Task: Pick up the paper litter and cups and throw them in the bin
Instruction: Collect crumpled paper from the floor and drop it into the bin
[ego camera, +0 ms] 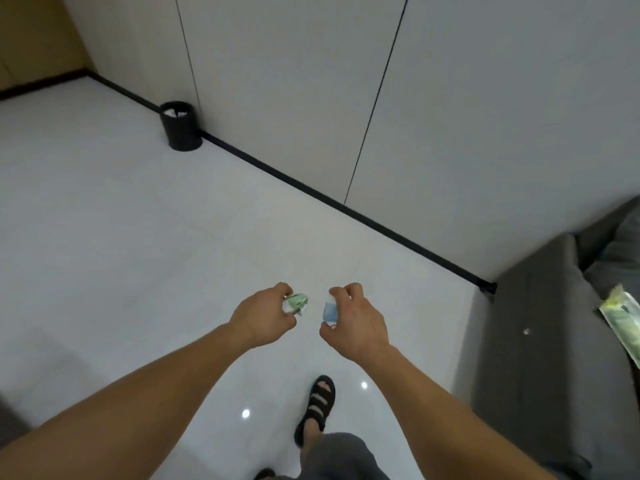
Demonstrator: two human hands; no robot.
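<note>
Two bits of litter in hand; this is the carry-to-bin step. The left hand [263, 315] pinches a crumpled green paper [297, 304]. The right hand [356, 317] curls round a blue-and-white piece [328, 311], paper or squashed cup, cannot tell. Both are well short of the bin [180, 129], which stands upright by the wall, mouth up, white scraps inside. Next move, likely: walk to the bin, bring both hands over its mouth, let go. The green paper is balled, no clear long axis. The blue-and-white piece is longer than wide, its axis pointing away from the person, right of the bin. A green packet [621, 320] lies on the sofa [540, 341], far from the bin.
</note>
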